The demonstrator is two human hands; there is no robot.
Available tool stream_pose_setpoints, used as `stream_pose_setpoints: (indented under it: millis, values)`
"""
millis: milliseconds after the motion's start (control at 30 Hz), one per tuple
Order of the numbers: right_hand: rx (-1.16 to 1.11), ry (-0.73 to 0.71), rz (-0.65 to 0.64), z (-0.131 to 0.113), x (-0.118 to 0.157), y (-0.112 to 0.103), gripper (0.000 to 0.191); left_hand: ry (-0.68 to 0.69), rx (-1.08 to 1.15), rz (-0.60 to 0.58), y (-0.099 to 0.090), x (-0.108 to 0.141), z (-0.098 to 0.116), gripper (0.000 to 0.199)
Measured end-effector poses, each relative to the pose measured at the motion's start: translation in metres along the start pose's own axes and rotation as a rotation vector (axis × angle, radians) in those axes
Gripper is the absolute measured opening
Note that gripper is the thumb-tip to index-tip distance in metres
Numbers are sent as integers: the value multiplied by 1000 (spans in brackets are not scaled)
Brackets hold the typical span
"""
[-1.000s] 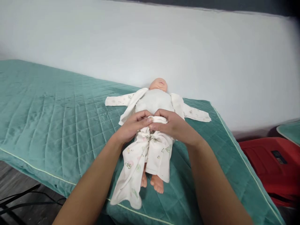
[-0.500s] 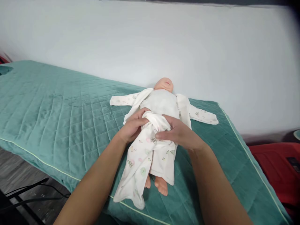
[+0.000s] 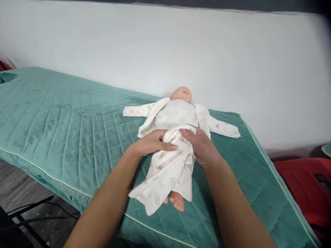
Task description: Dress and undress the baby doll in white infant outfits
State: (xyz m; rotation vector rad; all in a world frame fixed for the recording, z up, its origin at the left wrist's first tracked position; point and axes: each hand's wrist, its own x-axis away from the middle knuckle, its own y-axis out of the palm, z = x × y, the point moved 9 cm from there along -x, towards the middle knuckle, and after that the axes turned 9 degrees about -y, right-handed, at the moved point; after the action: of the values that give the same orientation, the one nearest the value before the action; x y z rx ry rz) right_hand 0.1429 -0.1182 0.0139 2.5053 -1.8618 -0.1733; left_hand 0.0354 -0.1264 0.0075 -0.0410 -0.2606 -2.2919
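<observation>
A baby doll (image 3: 181,93) lies on its back, head toward the wall, arms spread in a white printed top (image 3: 224,127) that is open down the front over its pale torso. White printed baby trousers (image 3: 165,175) lie over its lower body, bunched at the waist. My left hand (image 3: 151,142) grips the left side of the bunched cloth, thumb on top. My right hand (image 3: 205,146) pinches the waist edge on the right, its fingers partly hidden. One trouser leg hangs loose toward me. The doll's feet (image 3: 177,201) show below the cloth; how its legs sit inside is hidden.
The doll rests on a bed with a green quilted cover (image 3: 85,137), set against a white wall (image 3: 155,48). A red case-like object (image 3: 305,193) stands at the right. Black cables and a dark frame (image 3: 31,206) are at the lower left.
My left hand has shifted its hold, its thumb now across the front of the cloth. My right hand has moved up to the waist edge. The loose trouser leg has risen and twisted.
</observation>
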Motion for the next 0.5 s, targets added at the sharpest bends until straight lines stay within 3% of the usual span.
stream_pose_setpoints:
  millis: [133, 233, 300, 400, 500]
  values:
    - [156, -21, -138, -9, 1, 11, 42, 52, 275, 130, -19, -4, -10, 39]
    - [316, 59, -374, -5, 9, 26, 40, 72, 318, 180, -26, -6, -17, 38]
    - [341, 103, -445, -1, 14, 29, 37, 81, 291, 198, -27, -6, -16, 38]
    - [189, 69, -340, -1, 13, 22, 36, 68, 197, 209, -26, -3, -10, 44]
    - [-10, -17, -141, 0, 7, 7, 36, 24, 44, 100, -14, -1, -2, 42]
